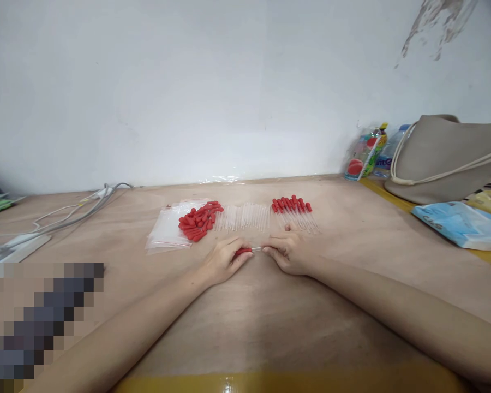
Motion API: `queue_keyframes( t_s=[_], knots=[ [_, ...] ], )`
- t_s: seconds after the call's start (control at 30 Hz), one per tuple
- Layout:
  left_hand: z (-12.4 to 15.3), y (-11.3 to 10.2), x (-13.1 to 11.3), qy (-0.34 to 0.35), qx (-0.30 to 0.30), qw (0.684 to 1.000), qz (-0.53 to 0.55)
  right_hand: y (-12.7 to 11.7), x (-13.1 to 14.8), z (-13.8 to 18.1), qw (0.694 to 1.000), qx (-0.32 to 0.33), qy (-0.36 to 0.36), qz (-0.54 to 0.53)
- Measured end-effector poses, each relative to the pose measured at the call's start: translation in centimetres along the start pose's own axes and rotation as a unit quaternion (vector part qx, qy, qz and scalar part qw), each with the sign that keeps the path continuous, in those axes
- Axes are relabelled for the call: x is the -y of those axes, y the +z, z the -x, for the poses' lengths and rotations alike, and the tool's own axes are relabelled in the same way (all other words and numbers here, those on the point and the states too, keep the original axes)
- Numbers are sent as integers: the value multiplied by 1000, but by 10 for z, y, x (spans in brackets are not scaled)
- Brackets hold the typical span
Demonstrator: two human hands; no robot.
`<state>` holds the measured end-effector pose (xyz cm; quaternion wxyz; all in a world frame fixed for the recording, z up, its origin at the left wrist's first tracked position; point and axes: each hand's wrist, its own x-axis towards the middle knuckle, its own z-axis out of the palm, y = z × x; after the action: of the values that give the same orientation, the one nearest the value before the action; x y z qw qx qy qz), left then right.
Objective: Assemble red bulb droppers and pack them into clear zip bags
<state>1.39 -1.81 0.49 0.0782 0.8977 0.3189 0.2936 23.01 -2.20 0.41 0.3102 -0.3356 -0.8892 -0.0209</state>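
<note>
My left hand (225, 259) pinches a red rubber bulb (243, 251) just above the wooden table (249, 316). My right hand (288, 252) pinches the clear glass tube (257, 249) that meets the bulb. Behind my hands lie a heap of loose red bulbs (198, 220), a row of bare clear tubes (243, 216), and a row of droppers with red bulbs fitted (293, 210). Clear plastic bags (166, 232) lie left of the bulb heap.
Grey cables (71, 213) and a white power strip (16, 246) lie at the left. A beige bag (450, 158), drink bottles (368, 150) and a blue packet (460, 221) stand at the right. A white wall rises behind the table.
</note>
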Motion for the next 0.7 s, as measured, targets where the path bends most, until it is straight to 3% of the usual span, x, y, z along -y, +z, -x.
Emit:
queue_keyframes(
  t_s=[0.7],
  knots=[
    [-5, -1, 2, 6, 10, 1000, -12, -3, 12, -22, 989, 120, 80, -33]
  ],
)
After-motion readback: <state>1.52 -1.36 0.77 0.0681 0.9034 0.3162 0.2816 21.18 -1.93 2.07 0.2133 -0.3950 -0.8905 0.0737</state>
